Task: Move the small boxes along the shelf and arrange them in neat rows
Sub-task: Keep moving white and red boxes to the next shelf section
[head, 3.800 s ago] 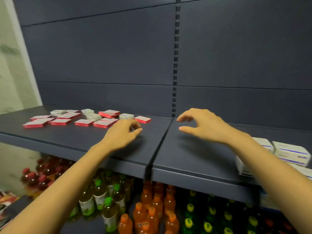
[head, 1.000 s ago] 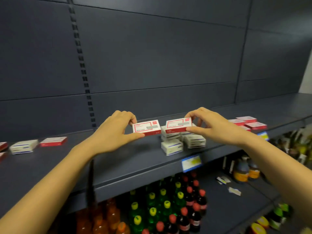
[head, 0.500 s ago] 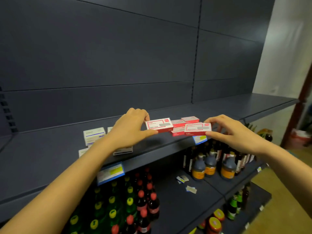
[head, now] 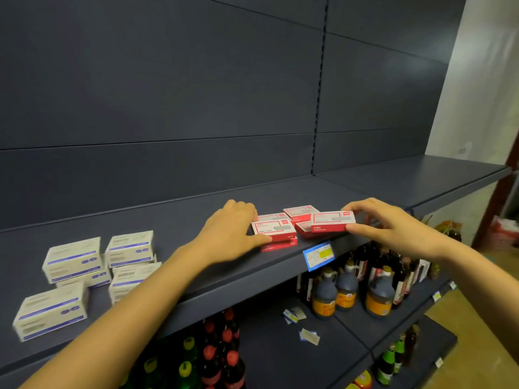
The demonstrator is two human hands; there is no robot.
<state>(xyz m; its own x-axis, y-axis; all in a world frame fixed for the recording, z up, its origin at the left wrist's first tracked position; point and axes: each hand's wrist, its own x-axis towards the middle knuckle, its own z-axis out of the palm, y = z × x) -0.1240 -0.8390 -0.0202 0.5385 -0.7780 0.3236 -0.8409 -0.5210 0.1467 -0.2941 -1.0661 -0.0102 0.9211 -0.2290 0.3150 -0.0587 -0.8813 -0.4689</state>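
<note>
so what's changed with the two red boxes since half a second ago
The left hand has lowered the left red box onto a bottom red box at the front of the shelf, still gripping it. The right hand has brought the right red box in over the red group, still pinched and apparently not set down. The white boxes stayed put.

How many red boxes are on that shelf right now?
6 red boxes: one gripped by the left hand, over a second; a third behind; one in the right hand, another below it; one rearmost. Hands may hide more.
</note>
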